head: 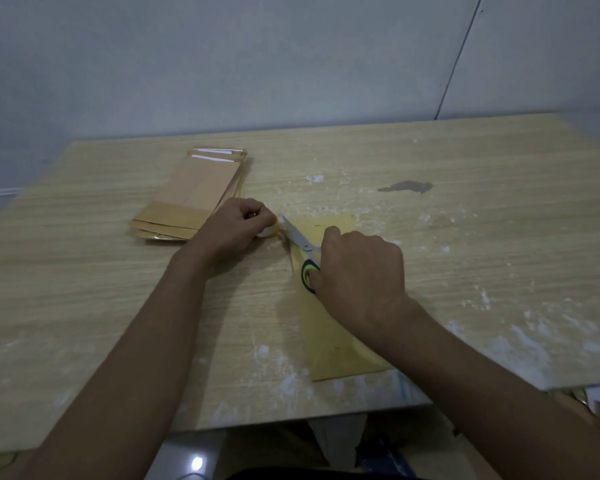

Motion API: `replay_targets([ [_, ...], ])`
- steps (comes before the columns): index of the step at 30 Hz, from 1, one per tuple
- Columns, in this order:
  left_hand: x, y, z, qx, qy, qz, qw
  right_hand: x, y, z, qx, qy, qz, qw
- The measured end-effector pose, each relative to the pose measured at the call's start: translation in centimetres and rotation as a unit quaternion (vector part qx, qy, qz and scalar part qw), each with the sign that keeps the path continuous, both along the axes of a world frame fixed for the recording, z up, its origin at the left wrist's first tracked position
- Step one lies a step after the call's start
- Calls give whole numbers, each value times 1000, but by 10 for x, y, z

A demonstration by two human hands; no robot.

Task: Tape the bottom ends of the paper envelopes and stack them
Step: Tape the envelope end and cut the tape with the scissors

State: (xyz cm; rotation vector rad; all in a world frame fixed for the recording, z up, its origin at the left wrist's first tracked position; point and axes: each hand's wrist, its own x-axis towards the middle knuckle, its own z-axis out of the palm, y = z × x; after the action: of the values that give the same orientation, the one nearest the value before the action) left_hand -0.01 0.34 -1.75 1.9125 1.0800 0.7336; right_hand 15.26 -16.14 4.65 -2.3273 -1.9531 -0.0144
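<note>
Envelope (340, 341): one flat yellow-brown paper piece, lying lengthwise on the counter (465, 237) in front of the person, its far end beneath the scissors. Judged light, thin and limp; likely to slide on the smooth wood and to crease if pinched mid-sheet. Best held flat by pressing near the end being taped, or lifted by an edge.

Stack (191, 202): several envelopes of the same kind, piled loosely and slightly fanned, at the far left of the counter, just beside the left hand. White strips show at its far end. A light pile, likely to shift if nudged; square it by the long edges.

Tape (269, 230): small yellowish roll, mostly hidden in the left hand, at the far left corner of the envelope. The strip itself is too thin to make out.

Scissors (303, 249): metal blades, green-and-black handle loops; blades point toward the tape roll, over the envelope's far end. Whether they are cutting cannot be told.

Left hand (236, 226): grip closed, fingers curled round the tape roll.

Right hand (357, 271): grip closed on the scissors' handles, fingers through the loops.

Counter: pale wood grain, marked with white smears and one dark stain.
</note>
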Motion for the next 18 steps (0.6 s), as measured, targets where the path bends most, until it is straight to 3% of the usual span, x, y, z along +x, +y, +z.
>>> replay_targets([
  [5, 1, -3, 4, 14, 10, 3, 1000, 2, 6, 1, -28, -11, 23, 999],
  [18, 14, -10, 10, -47, -185, 70, 979, 15, 14, -20, -30, 23, 36, 999],
])
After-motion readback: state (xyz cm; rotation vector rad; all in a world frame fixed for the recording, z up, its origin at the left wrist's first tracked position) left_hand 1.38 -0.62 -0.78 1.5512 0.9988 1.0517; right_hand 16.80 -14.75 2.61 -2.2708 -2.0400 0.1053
